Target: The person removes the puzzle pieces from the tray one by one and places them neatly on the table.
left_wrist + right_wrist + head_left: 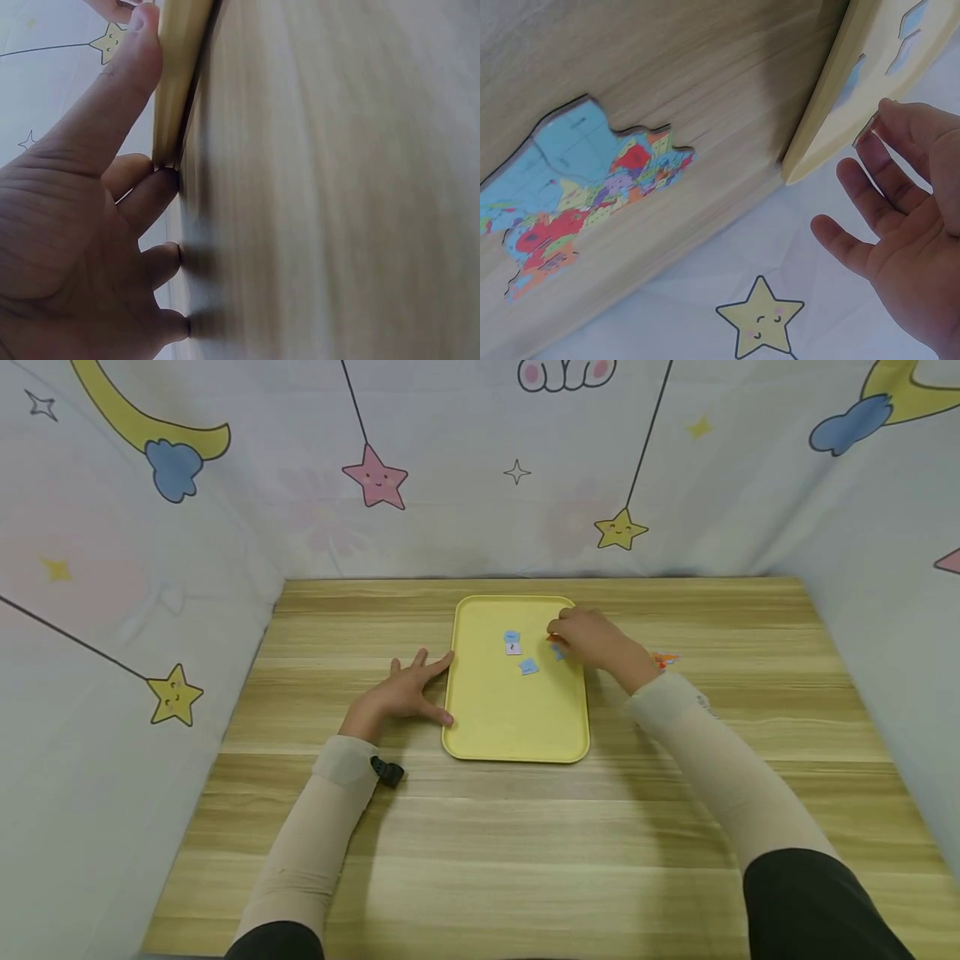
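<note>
A yellow tray (517,718) lies on the wooden table with a few small map puzzle pieces on it. One light blue piece (512,635) touches a whitish piece (513,648); another blue piece (528,667) lies below them. My right hand (596,639) is over the tray's upper right, pinching a small orange puzzle piece (552,638) between thumb and finger; the right wrist view shows it edge-on. Close under those fingers is a further blue piece (558,653). My left hand (401,692) has its fingers spread, with thumb and fingertip at the tray's left rim.
Right of the tray, a joined section of colourful map puzzle (562,180) lies on the table, mostly hidden behind my right forearm in the head view. White cloth walls (465,535) printed with stars and moons stand around the wooden table (480,852).
</note>
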Demonstrator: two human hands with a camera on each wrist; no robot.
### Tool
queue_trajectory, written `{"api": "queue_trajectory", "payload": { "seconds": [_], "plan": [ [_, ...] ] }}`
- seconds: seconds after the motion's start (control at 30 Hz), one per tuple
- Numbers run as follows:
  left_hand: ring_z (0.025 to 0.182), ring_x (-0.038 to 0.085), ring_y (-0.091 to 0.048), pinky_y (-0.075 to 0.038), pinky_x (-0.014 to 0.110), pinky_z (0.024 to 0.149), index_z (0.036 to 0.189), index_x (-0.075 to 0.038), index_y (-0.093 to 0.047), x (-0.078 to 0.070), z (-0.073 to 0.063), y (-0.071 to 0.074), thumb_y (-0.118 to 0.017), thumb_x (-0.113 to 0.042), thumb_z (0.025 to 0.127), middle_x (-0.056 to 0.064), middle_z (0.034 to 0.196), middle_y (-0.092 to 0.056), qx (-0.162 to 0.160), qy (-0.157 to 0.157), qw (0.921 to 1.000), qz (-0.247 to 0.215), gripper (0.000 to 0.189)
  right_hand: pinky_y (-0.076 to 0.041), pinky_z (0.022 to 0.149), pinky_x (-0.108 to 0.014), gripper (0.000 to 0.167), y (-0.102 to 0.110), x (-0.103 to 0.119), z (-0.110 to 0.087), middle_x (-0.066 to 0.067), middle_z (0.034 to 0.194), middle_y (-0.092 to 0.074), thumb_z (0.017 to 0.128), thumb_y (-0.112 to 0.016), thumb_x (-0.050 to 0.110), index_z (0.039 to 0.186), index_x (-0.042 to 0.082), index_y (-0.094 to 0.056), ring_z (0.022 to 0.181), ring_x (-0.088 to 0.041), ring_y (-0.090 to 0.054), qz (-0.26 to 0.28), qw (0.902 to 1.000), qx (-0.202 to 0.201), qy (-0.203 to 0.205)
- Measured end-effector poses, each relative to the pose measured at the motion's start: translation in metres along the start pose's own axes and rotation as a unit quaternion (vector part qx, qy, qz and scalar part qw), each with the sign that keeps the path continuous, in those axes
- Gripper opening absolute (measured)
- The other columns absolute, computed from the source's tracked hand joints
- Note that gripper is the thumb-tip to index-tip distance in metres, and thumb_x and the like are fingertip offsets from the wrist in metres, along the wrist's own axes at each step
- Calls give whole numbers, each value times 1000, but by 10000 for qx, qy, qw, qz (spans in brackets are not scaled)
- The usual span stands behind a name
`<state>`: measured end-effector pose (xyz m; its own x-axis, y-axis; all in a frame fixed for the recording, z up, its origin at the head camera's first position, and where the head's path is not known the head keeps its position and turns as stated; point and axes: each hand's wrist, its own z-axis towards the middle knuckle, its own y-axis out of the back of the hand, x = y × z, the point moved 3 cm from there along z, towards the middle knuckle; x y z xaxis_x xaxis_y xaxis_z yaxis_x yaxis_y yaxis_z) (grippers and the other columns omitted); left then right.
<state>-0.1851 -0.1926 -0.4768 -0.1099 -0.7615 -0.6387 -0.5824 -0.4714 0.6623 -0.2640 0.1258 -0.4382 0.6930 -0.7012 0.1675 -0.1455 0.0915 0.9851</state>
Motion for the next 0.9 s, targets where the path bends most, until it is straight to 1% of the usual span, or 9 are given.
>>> {"api": "queue_trajectory", "payload": {
  "seconds": [0.23,0.37,0.47,0.6,0.73,0.77,0.87,0.9],
  "plan": [
    [157,45,20,18,72,118,171,-24,-13,1,-1,-1,-93,-45,79,22,174,4,-6,44,10000,-30,124,-51,77,-48,9,2,-5,-6,-13,94,-64,104,-66,8,106,2,-72,84,-30,-58,103,9998,123,-138],
    [159,40,18,19,69,120,171,-24,-13,2,0,-1,-93,-46,78,18,175,-3,-8,22,10000,18,125,-51,74,-45,9,3,-11,-12,-13,92,-64,105,-66,8,103,1,-72,82,-29,-58,173,9996,107,-173],
    [160,36,16,19,67,121,171,-23,-13,2,1,-1,-93,-47,78,15,176,-8,-20,-21,10000,65,125,-51,74,-44,10,3,-18,-17,-13,95,-64,106,-64,7,106,1,-72,83,-29,-59,194,9993,143,-272],
    [161,35,16,19,66,121,171,-24,-13,3,1,-1,-93,-46,79,14,176,-11,-55,-34,9999,84,124,-52,77,-46,12,3,-27,-22,-13,97,-64,107,-62,8,108,0,-71,82,-28,-58,190,9989,136,-418],
    [160,35,16,19,66,121,171,-24,-13,4,1,-1,-92,-46,79,14,176,-11,-56,-2,10000,82,123,-51,75,-49,12,5,-32,-27,-13,92,-62,107,-63,10,104,1,-70,79,-29,-57,161,9985,134,-505],
    [160,36,16,19,66,121,171,-24,-13,4,1,-1,-92,-46,79,15,176,-9,-49,7,10000,80,124,-51,76,-50,12,5,-34,-28,-12,92,-62,107,-63,11,105,1,-71,80,-29,-57,184,9982,158,-541],
    [160,36,16,19,66,121,171,-25,-13,4,2,-1,-92,-46,79,14,176,-9,-53,-8,9999,110,124,-50,83,-57,11,4,-38,-32,-13,94,-63,106,-63,10,105,3,-71,84,-31,-58,246,9973,237,-650],
    [160,36,16,19,66,121,171,-25,-13,5,2,-1,-92,-47,79,14,176,-10,-56,-14,9999,112,124,-50,85,-59,10,4,-40,-33,-13,96,-63,106,-63,10,107,3,-71,86,-31,-59,269,9969,256,-689]
  ]
}}
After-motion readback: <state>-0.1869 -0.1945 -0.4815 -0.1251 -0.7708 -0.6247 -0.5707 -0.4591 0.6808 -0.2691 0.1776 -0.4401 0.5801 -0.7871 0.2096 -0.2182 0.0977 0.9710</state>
